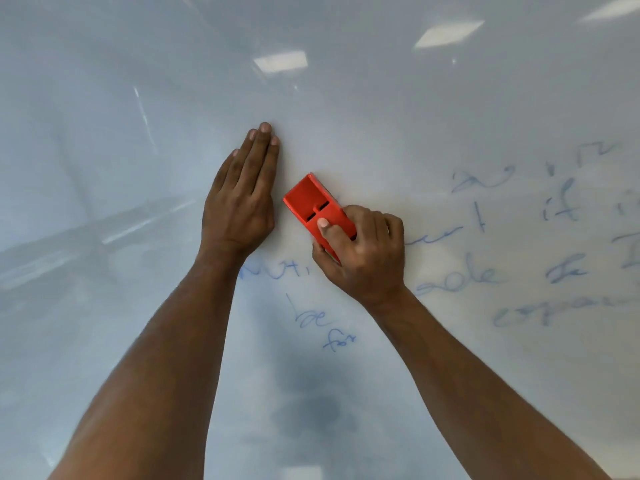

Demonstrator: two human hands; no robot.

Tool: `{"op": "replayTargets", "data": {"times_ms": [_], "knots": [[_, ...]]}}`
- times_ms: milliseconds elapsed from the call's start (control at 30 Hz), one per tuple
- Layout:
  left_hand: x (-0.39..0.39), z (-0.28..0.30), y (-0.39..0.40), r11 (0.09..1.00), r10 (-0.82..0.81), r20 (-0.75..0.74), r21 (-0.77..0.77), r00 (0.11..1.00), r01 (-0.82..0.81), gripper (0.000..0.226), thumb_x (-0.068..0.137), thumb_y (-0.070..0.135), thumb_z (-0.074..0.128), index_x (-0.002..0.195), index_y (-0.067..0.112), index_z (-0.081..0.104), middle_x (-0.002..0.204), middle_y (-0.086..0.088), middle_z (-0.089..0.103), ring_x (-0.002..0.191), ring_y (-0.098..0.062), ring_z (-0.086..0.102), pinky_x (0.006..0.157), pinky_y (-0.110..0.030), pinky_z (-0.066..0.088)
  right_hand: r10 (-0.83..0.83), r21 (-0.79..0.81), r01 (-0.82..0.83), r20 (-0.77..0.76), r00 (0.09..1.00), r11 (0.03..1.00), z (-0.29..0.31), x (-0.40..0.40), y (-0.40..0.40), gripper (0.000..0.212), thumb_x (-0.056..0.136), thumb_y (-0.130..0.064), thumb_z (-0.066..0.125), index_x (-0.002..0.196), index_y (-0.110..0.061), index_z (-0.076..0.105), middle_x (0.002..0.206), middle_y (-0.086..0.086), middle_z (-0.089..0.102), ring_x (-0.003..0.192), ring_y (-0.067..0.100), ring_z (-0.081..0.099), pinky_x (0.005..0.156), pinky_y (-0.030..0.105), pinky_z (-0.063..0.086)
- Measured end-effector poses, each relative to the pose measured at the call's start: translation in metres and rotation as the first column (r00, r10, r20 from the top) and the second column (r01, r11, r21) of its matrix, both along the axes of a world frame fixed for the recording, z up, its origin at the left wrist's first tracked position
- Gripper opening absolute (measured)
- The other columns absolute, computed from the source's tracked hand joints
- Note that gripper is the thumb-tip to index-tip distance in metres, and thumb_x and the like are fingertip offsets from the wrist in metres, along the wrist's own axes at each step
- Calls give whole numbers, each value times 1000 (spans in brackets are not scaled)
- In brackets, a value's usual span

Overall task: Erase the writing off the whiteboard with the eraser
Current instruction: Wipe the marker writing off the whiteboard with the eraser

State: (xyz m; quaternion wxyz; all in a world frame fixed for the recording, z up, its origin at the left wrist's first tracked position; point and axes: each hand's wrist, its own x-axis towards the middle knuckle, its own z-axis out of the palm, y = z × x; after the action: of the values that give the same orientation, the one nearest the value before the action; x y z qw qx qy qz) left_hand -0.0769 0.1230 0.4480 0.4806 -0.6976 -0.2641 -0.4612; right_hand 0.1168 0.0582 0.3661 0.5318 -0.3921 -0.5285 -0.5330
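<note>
While the left hand [242, 199] lies flat on the whiteboard [104, 133], the right hand [363, 254] grips a red eraser [311, 202] mid-frame, wiping underway; blue writing [519, 237] at right likely comes next.

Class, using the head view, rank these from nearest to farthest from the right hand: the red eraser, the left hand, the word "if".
1. Red eraser: gripped in the right hand.
2. Left hand: flat on the whiteboard, just left.
3. "if": far right.

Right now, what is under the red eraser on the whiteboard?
The eraser, gripped by the right hand, covers that patch of whiteboard. Faint blue writing shows nearby; any ink beneath is hidden.
</note>
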Motion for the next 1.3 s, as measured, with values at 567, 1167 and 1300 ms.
{"op": "replayTargets", "data": {"times_ms": [567, 1167, 1300], "knots": [[8, 6, -6, 1000, -10, -1, 12, 1000, 10, 65, 94, 3, 45, 159, 1, 39, 167, -17, 36, 156, -31, 35, 122, -43, 37, 181, -69, -178, 39, 983, 982, -6, 16, -2, 30, 85, -11, 81, 115, -11, 80, 125, 20, 66, 100, 39, 68, 84, 46, 54], [80, 31, -20, 998, -36, -266, 31, 963, 46, 73, 92, 15, 41, 163, 4, 31, 171, -14, 28, 161, -26, 24, 129, -43, 27, 73, 22, -73, 1, 997, 997, -3, 85, -13, 39, 89, -13, 82, 126, -16, 71, 126, 25, 63, 102, 39, 63, 80, 49, 55], [102, 34, -23, 995, -82, -300, 26, 950, 94, 67, 96, 16, 38, 162, 3, 34, 170, -15, 31, 160, -28, 27, 129, -43, 28, 53, 53, -50, -66, 996, 997, -6, 97, -15, 45, 89, -13, 83, 130, -16, 63, 128, 27, 60, 105, 39, 60, 82, 51, 56]]}}
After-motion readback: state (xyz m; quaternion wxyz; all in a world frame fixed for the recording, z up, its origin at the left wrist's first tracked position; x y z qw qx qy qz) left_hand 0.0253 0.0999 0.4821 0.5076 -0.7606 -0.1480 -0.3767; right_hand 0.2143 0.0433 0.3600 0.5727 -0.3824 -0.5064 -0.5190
